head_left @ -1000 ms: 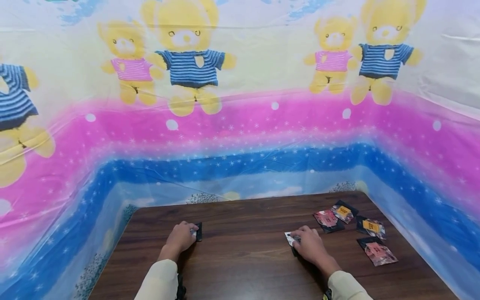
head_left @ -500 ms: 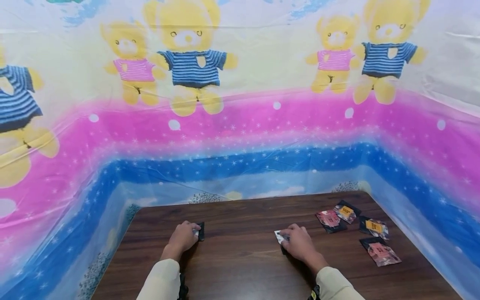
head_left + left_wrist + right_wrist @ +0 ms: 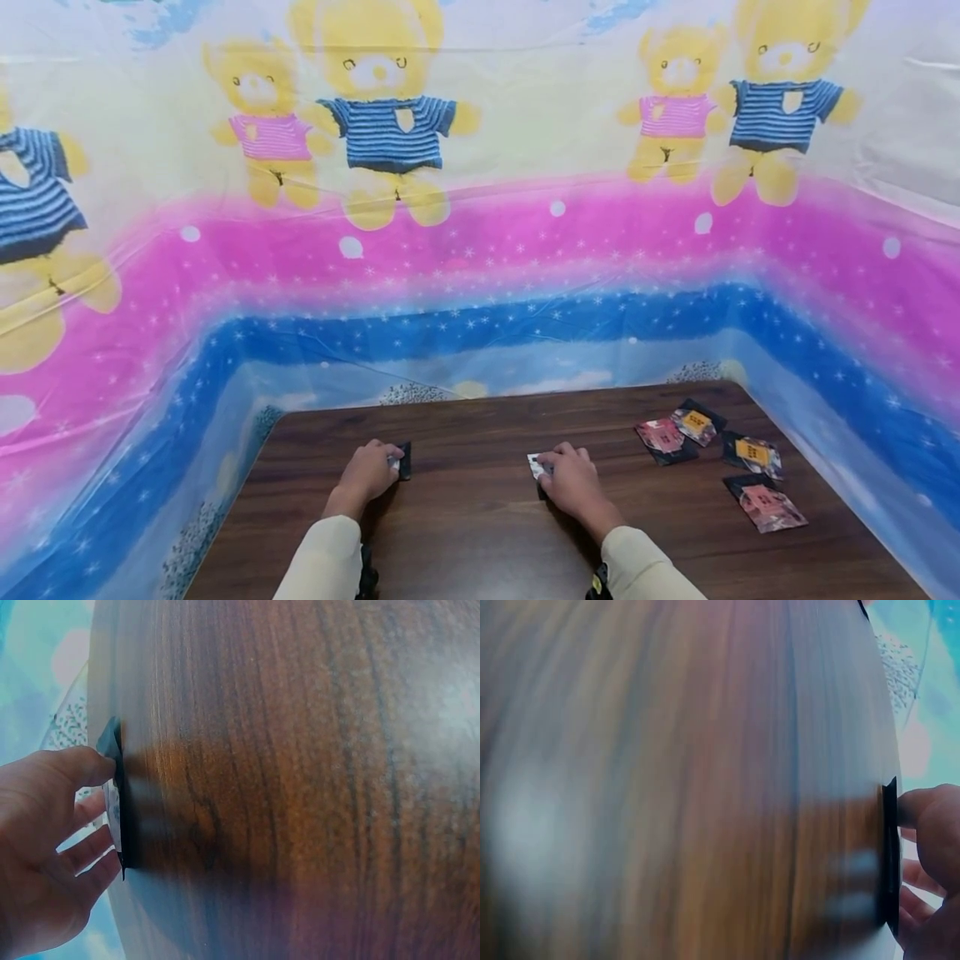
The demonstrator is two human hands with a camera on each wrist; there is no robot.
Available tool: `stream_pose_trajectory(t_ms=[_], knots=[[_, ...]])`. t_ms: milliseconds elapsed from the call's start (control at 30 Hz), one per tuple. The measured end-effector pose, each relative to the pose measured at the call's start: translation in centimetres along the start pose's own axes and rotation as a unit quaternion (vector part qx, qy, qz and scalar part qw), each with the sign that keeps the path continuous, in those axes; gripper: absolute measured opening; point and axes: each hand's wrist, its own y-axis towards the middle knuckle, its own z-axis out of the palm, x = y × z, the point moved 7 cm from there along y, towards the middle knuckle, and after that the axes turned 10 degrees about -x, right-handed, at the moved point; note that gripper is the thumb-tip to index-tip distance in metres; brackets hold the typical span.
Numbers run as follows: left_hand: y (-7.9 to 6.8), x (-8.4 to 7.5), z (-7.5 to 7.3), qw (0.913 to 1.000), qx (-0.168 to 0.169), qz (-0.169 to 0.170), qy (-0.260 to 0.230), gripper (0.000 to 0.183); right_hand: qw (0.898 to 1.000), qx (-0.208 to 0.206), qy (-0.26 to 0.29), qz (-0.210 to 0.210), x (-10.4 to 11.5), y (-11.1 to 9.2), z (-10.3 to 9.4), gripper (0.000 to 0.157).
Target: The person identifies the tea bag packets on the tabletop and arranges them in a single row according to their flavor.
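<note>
On the left of the table, my left hand (image 3: pixel 366 472) holds a small flat sachet (image 3: pixel 406 461), its black end poking out past the fingers. The left wrist view shows the thumb on the upper part of that sachet and the fingers along its lower side, close over the wood. Nearer the middle, my right hand (image 3: pixel 572 481) grips another sachet (image 3: pixel 534 465) with a white corner showing; most of it is hidden under the fingers. From the right wrist, its dark edge (image 3: pixel 889 855) appears upright beside the thumb and fingers.
Several black sachets lie on the right of the brown wooden table (image 3: pixel 472 517): red-labelled ones (image 3: pixel 663 437) (image 3: pixel 767 503) and orange-labelled ones (image 3: pixel 697 423) (image 3: pixel 753 454). A printed bear cloth (image 3: pixel 480 242) hangs around the table's back and sides.
My right hand has slid left with its sachet, away from the group on the right toward the middle. The left hand and its sachet stay nearly in place.
</note>
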Motion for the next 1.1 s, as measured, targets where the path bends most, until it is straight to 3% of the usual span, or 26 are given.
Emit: stream_pose_trajectory(t_ms=[400,733,1100], knots=[[-0.1,0.4,-0.4,0.9999,0.009,-0.012,-0.002,0.032,0.999,-0.028,0.017,0.007,4.3,0.8,2.5,0.029],[-0.2,0.6,0.2,0.9997,0.012,-0.014,-0.013,0.032,1.0,-0.028,0.006,0.006,6.9,1.1,3.3,0.027],[-0.2,-0.2,-0.6,0.9996,0.013,0.0,-0.024,0.031,0.999,-0.033,-0.005,-0.01,9.8,1.3,4.2,0.028]])
